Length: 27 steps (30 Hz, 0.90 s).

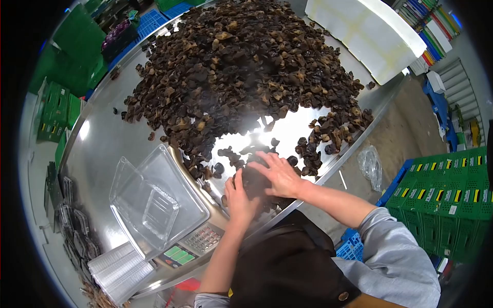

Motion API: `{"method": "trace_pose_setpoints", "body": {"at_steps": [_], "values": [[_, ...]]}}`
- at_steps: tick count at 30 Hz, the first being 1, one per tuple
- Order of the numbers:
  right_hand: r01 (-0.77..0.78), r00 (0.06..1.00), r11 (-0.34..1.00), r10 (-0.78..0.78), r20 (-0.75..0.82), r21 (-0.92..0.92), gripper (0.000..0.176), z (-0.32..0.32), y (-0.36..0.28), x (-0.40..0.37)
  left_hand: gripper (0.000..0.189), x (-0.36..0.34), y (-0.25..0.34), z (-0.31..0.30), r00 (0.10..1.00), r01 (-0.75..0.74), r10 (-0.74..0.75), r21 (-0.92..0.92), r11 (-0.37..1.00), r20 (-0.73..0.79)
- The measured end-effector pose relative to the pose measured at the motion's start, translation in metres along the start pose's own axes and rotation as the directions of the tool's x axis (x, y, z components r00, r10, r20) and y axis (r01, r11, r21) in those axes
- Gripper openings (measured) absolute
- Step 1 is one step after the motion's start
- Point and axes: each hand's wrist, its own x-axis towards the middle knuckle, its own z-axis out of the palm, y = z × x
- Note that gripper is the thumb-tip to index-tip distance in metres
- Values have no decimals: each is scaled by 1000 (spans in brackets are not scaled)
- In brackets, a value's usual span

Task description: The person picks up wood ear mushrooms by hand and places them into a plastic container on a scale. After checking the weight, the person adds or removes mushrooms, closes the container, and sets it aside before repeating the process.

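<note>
Scooping dried black fungus at the near edge of a steel table [102, 138], a person cups the left hand [240, 197] against a small heap [255, 180] and lays the right hand [277, 173] over it, fingers spread. Head view: the open clear box [146, 203] on the scale [197, 241] at left looks empty and the large pile [241, 66] lies beyond, so packing appears barely begun.

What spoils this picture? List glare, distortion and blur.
Head view: heavy fisheye bends the table rim and leaves the corners black; white glare on the steel above the right hand and left hand washes out detail; the mushrooms are evenly lit and fairly sharp.
</note>
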Motion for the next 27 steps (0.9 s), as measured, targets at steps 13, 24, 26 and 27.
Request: {"method": "trace_pose_setpoints", "body": {"at_steps": [13, 24, 26, 27], "values": [[266, 963, 819, -203, -177, 509, 68, -55, -107, 58, 69, -28, 25, -113, 897, -228, -37, -535, 813, -440], [532, 824, 823, -557, 102, 200, 65, 34, -233, 148, 73, -86, -125, -201, 876, 148, -177, -101, 984, -449], [533, 822, 820, -560, 100, 207, 59, 28, -233, 145, 75, -90, -112, -194, 843, 200, -140, 60, 978, -520], [525, 830, 822, -552, 82, 220, 53, 25, -233, 144, 75, -91, -104, -193, 833, 249, -131, 153, 956, -537]]}}
